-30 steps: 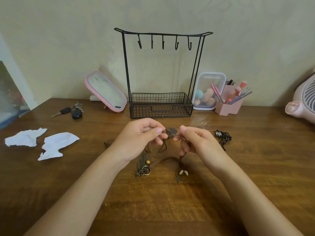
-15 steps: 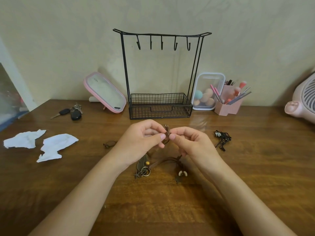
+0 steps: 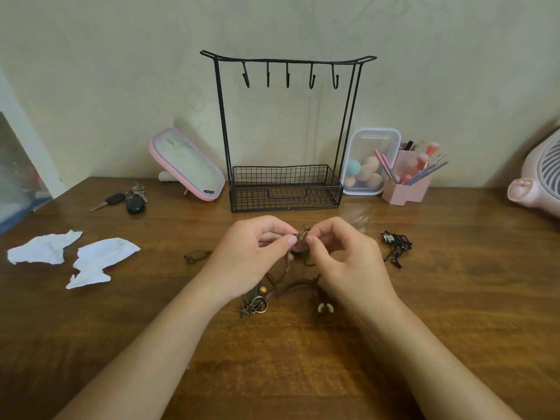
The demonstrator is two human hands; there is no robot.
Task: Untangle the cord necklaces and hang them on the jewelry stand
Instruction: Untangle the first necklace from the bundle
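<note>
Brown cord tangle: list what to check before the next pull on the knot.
1. Left hand and right hand both pinch the brown cord knot: ok.
2. Knot loosened: cannot tell, fingertips cover it.
3. Metal ring and star charms and pale shell beads rest on the brown wooden table: ok.
4. Five hooks on the black wire jewelry stand free: ok.
5. Black cord bundle lies apart from the brown cords: ok.

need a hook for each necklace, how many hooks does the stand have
5, all bare, in a row under the top bar of the jewelry stand: far-left hook, second, middle, fourth, far-right. None seems hidden.
</note>
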